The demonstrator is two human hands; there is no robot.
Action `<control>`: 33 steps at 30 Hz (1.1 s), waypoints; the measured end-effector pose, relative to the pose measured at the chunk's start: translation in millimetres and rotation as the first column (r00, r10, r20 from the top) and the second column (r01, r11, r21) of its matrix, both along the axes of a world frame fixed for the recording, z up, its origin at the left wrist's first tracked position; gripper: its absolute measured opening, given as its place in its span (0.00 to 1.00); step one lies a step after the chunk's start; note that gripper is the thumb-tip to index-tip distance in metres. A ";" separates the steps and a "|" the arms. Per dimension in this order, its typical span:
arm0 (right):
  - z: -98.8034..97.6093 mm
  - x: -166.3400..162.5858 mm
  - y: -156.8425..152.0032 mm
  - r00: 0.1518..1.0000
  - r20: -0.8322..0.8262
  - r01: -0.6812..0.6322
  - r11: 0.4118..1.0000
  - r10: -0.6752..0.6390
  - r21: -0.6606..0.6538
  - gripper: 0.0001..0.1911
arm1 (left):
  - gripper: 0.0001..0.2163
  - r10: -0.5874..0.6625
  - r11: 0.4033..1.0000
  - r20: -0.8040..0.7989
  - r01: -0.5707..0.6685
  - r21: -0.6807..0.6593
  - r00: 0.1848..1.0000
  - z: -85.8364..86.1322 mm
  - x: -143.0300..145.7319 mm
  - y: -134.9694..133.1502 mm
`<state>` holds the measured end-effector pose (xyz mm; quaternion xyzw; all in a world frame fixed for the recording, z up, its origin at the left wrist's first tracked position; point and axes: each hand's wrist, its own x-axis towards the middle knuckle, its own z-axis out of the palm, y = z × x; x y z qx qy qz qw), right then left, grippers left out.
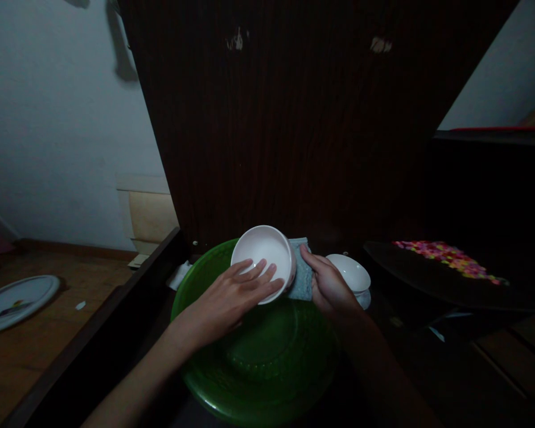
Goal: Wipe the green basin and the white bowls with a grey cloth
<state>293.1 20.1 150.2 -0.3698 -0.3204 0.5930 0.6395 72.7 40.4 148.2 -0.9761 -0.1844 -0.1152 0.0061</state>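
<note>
Above a green basin [258, 404], a white bowl [261, 244] is tilted so its inside faces me. My left hand [232, 291] grips its near rim, the fingers spread over the inside and the thumb hidden underneath. A pale blue-grey cloth [301, 279] lies against the bowl's right outer side. My right hand [334, 285] pinches this cloth, thumb on top and fingers mostly out of sight behind it. Just beyond that hand stands another white bowl [352, 270], on top of a further white piece that is partly covered.
Behind the basin rises a tall dark wooden panel [285, 137]. A dark seat-like surface with a colourful patterned piece [448, 258] is at right. On the floor at left lies a pale round lid-like object [22, 303]. White crumpled paper [178, 275] sits beside the basin.
</note>
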 end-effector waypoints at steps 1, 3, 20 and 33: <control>1.9 3.2 -0.7 1.000 0.015 -0.008 1.000 0.008 -0.015 0.17 | 0.49 -0.005 1.000 0.002 0.005 -0.002 1.000 0.5 -1.6 1.1; 4.9 9.6 -1.4 0.999 0.035 -0.012 0.998 0.014 -0.055 0.17 | 0.50 -0.015 1.000 0.016 0.015 -0.010 1.000 1.4 -4.1 3.7; -11.7 -4.7 9.9 0.982 0.179 0.066 0.996 -0.054 -0.062 0.14 | 0.35 0.049 0.999 0.291 -0.048 -0.013 0.955 -1.7 -3.5 15.6; -14.5 -6.9 8.6 0.946 0.321 -0.060 0.998 0.045 0.036 0.18 | 0.30 0.607 0.367 0.333 0.117 -0.923 0.722 5.5 -8.9 28.1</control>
